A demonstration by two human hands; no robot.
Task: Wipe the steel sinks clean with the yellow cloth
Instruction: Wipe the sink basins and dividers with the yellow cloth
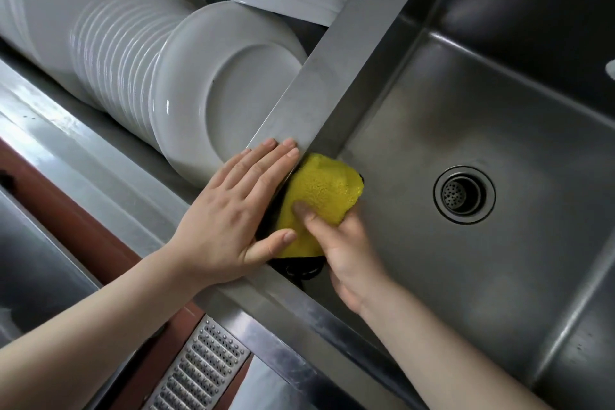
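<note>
— Steel everywhere: the right sink [482,130] has a bare floor around its drain [464,195], and the left basin is packed with white plates [206,90].

— And the yellow cloth [319,196]?

— Nubbly, bunched, black underneath, pressed into the sink's near-left corner. Her right hand [346,250] grips it, thumb on top. The left hand [233,210] lies flat, fingers straight, on the divider ledge [349,60] beside it.

White plates [186,76] stacked on edge, perforated metal floor grate [199,366], reddish-brown floor [66,196]
</note>
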